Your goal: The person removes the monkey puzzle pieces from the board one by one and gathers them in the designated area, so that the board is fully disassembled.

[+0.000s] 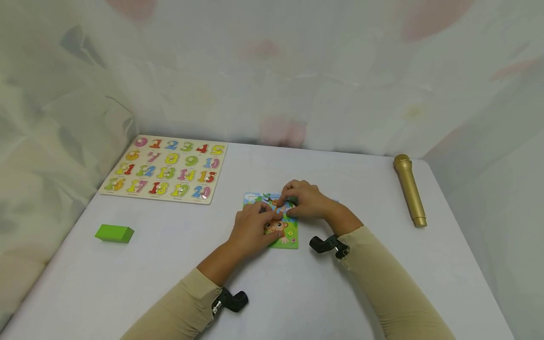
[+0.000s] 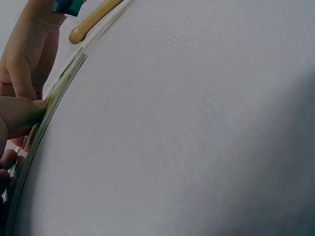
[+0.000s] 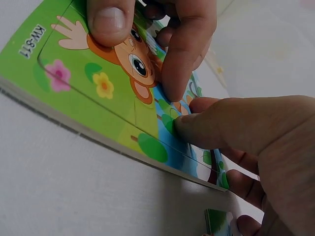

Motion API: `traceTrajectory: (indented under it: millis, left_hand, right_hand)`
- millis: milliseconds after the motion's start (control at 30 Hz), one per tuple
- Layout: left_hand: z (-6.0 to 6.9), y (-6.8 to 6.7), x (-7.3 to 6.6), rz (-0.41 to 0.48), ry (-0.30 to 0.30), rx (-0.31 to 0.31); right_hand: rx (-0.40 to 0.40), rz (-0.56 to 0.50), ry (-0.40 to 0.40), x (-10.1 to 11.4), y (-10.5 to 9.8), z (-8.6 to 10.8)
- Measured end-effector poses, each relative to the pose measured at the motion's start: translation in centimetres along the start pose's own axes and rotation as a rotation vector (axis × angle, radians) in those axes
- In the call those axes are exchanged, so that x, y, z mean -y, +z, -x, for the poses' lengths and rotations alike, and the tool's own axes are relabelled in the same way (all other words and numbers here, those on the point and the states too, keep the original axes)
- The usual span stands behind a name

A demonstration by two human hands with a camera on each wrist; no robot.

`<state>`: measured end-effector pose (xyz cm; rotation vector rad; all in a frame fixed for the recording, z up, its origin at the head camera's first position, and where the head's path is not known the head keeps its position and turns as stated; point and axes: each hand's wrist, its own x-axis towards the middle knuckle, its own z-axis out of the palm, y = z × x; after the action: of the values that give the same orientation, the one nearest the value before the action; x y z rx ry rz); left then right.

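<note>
A small jigsaw puzzle (image 1: 290, 242) with a cartoon monkey on green and blue lies flat on the table between both hands. My left hand (image 1: 254, 228) rests on its left side; its thumb (image 3: 110, 24) and forefinger touch the picture by the monkey's face. From the upper right, my right hand (image 1: 308, 200) reaches over the puzzle's top part. Its thumb (image 3: 197, 125) presses on the picture near the green leaves, with the other fingers farther back. The pieces under the fingers are partly hidden.
A loose puzzle piece (image 3: 219, 221) lies beside the board. On the left are a wooden number board (image 1: 182, 166) and a green block (image 1: 114, 233). A gold microphone-shaped object (image 1: 410, 191) lies on the right. Curtain-like cloth (image 1: 272, 75) borders the table.
</note>
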<state>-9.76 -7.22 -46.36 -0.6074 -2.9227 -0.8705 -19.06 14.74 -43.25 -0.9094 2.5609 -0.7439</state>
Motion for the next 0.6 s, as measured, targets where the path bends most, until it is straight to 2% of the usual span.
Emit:
traceTrajectory:
  millis: [600]
  left_hand:
    - [-0.01,0.02,-0.06,-0.018,-0.001,-0.002]
  right_hand:
    - [-0.005,0.006,0.016,0.25,0.17,-0.20]
